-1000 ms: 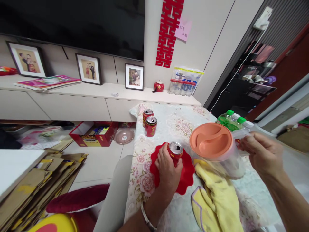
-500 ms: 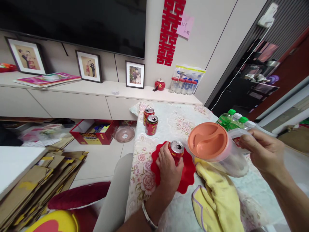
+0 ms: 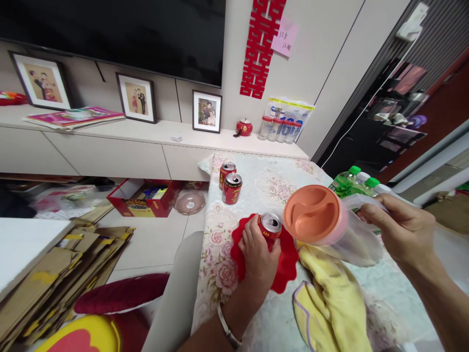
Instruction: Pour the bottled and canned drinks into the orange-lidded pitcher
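My left hand is wrapped round a red can with an opened top, over a red scalloped mat. On the right, my right hand grips the handle of a clear pitcher. Its orange lid faces me, and the pitcher is tilted toward the can, its lid close beside the can's rim. Two more red cans, one in front and one behind, stand farther back on the flowered tablecloth.
A yellow cloth lies below the pitcher. Green-capped bottles stand at the table's right. Behind are a cabinet with photo frames and jars. Flattened cardboard and a red box are on the floor at left.
The pitcher has tilted a little more, and its lid has shifted slightly left, nearer the can. My left hand keeps its hold on the can. The view has shifted slightly.
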Tool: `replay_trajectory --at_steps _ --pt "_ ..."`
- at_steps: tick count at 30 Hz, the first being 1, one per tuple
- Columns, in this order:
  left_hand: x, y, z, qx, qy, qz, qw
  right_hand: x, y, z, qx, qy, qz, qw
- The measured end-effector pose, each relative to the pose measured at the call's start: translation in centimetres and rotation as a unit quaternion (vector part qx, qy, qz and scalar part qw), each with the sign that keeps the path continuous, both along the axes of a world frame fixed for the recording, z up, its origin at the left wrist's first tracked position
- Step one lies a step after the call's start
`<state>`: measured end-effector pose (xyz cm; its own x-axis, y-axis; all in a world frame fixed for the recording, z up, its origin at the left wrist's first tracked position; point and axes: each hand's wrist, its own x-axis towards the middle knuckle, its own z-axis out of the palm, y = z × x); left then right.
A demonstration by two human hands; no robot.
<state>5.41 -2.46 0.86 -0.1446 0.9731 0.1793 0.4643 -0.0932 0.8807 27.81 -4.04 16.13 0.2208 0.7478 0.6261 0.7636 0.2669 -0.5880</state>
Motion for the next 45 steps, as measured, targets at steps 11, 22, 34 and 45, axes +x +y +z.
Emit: replay_trajectory --at_steps 11,22,34,45 --pt "0.1 0.1 -0.3 0.008 0.005 0.002 1.0 -0.5 0.3 0.6 0.027 -0.053 0.049 0.997" --pt "0.2 0.0 -0.2 0.004 0.001 0.007 1.0 -0.8 0.5 1.1 0.032 -0.099 0.065 0.992" --pt "0.1 0.0 -0.1 0.0 -0.01 -0.003 1.0 -0.7 1.0 1.2 0.049 -0.148 0.065 0.986" --pt "0.0 0.0 -0.1 0.007 -0.015 -0.007 1.0 -1.4 1.2 1.7 0.054 -0.174 0.071 0.981"
